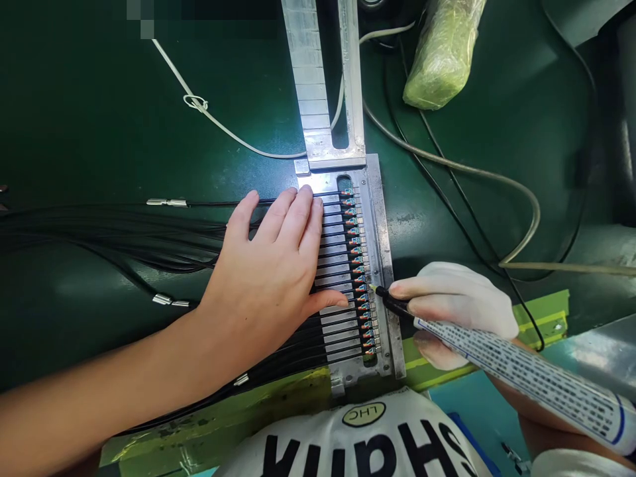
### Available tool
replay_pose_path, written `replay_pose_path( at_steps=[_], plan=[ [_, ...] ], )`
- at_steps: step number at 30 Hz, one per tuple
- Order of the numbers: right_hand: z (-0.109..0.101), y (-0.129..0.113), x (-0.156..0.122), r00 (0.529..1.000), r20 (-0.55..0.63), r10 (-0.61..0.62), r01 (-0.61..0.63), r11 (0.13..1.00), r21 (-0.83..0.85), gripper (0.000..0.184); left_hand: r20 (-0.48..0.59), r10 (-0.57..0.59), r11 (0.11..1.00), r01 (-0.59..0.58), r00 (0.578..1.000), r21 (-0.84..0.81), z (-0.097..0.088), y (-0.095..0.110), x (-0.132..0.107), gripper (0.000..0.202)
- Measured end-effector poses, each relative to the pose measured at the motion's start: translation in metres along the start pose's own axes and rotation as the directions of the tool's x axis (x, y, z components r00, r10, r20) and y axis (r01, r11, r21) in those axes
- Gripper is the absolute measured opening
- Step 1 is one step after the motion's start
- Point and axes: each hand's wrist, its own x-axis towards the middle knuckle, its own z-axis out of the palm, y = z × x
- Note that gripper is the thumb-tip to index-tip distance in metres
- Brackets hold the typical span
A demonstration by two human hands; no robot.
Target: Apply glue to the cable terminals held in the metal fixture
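My bare left hand (268,271) lies palm down with fingers spread, over a row of black cables (332,265) on a slotted metal fixture (338,385). Its thumb reaches toward the stripped cable ends, where small coloured wires (356,260) meet tiny metal connectors along the fixture's right side. My right hand (460,305), in a white glove, grips a white printed tube (517,368) by its black front part. The tube's pale, narrow tip is at the connectors near the middle of the row; whether it touches them I cannot tell.
Above the row stands the fixture's slotted metal arm (313,86). Loose black cables (149,232) trail left. A plastic-wrapped pale green roll (442,59) lies at upper right. A grey cord (517,185) loops across the dark green mat (238,73).
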Motion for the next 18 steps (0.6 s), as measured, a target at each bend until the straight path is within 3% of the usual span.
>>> replay_pose_path(
  at_steps=[18],
  plan=[
    [0.0013, -0.0007, 0.0002, 0.999, -0.05, 0.005, -0.006, 0.999, -0.033, 0.015, 0.001, 0.003, 1.0, -0.003, 1.0, 0.008, -0.0002, -0.0001, 0.0004, 0.089]
  ],
)
